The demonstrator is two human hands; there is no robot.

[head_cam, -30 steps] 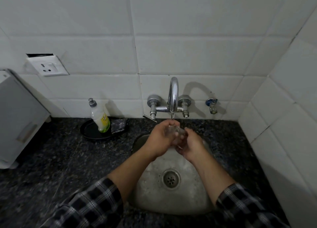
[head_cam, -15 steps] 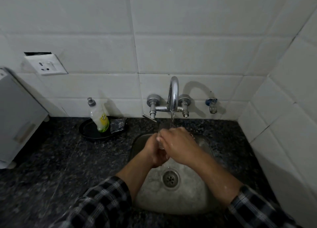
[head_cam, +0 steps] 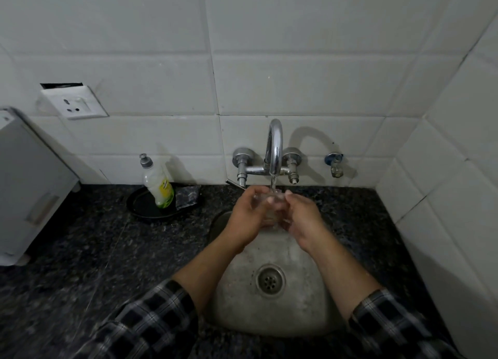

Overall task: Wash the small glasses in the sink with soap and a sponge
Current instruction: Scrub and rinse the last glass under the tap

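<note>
A small clear glass (head_cam: 272, 200) is held upright under the running tap (head_cam: 274, 153), over the back of the steel sink (head_cam: 293, 315). My left hand (head_cam: 246, 215) grips its left side and my right hand (head_cam: 301, 218) grips its right side. Water falls from the spout into the glass. The fingers hide most of the glass. A soap bottle (head_cam: 159, 183) with a green label stands on a black dish (head_cam: 140, 206) to the left of the sink. A dark sponge (head_cam: 188, 195) lies on the same dish.
Dark granite counter (head_cam: 80, 264) surrounds the sink. A white appliance (head_cam: 29, 186) stands at the far left, under a wall socket (head_cam: 74, 102). A small blue-capped tap (head_cam: 334, 163) sticks out of the tiled wall on the right. The side wall (head_cam: 458, 197) is close on the right.
My right hand, which lay over the left hand and the glass half a second ago, has come off to the right side. Both hands now hold the glass upright under the stream.
</note>
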